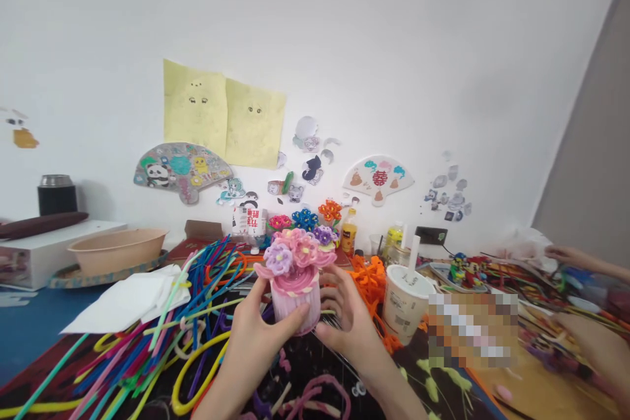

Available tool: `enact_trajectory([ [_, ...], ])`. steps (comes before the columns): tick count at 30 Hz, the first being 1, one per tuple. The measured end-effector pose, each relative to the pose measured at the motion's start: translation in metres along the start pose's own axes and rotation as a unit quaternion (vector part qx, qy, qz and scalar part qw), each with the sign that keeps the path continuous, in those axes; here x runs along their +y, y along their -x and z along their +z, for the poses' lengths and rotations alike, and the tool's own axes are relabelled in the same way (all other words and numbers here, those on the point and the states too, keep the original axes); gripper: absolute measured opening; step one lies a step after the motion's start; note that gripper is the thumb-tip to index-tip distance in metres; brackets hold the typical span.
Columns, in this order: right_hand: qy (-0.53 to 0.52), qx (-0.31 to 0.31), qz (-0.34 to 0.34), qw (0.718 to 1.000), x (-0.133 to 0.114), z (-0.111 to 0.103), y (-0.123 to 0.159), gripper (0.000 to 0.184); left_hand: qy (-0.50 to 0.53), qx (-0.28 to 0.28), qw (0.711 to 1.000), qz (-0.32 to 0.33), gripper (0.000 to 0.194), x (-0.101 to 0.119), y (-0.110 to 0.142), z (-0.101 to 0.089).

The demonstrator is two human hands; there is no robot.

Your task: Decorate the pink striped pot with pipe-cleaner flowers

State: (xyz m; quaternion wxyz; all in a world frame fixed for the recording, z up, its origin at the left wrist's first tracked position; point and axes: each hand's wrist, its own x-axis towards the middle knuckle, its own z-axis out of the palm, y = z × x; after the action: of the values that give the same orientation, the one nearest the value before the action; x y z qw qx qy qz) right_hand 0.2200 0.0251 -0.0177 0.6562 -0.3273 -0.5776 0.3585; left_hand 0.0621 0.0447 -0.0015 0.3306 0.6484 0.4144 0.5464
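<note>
Held up in front of me is a pink flower pot made of pipe cleaners (295,302), upright, with pink and purple fuzzy flowers (305,246) on its top. My left hand (258,328) is closed round its left side, the thumb across the front and the other fingers partly hidden behind. My right hand (347,321) is at the pot's right side with fingers curved and apart; whether its fingertips touch the pot I cannot tell. Below the hands, pink and purple pipe cleaner pieces (315,397) lie on the dark table mat.
Loose coloured pipe cleaners (142,354) and white paper sheets (128,298) spread at left. A lidded drink cup with a straw (406,308) stands close to my right hand, beside orange pipe cleaners (369,279). Another person's arm (590,262) reaches in at far right.
</note>
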Motion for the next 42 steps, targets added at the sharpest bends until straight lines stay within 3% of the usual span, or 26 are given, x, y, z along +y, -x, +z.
enact_trajectory([
  [4,0.000,0.107,-0.016,0.994,-0.012,-0.012,-0.010,0.055,-0.003,-0.018,1.000,0.015,0.055,-0.001,0.001,0.000],
  [11,0.033,0.193,-0.049,0.979,-0.019,-0.012,-0.009,0.035,-0.011,-0.050,0.998,0.031,0.056,0.005,0.008,0.007],
  [30,0.071,0.212,-0.084,0.971,-0.025,-0.014,-0.004,0.014,-0.032,-0.066,0.997,0.025,0.054,0.010,0.009,0.010],
  [37,0.077,0.192,-0.071,0.976,-0.025,-0.017,-0.006,0.021,-0.024,-0.072,0.997,0.021,0.054,0.008,0.009,0.011],
  [42,0.045,0.205,-0.052,0.976,-0.015,-0.004,-0.002,0.053,-0.016,-0.014,1.000,0.023,0.054,0.006,0.010,0.012],
])
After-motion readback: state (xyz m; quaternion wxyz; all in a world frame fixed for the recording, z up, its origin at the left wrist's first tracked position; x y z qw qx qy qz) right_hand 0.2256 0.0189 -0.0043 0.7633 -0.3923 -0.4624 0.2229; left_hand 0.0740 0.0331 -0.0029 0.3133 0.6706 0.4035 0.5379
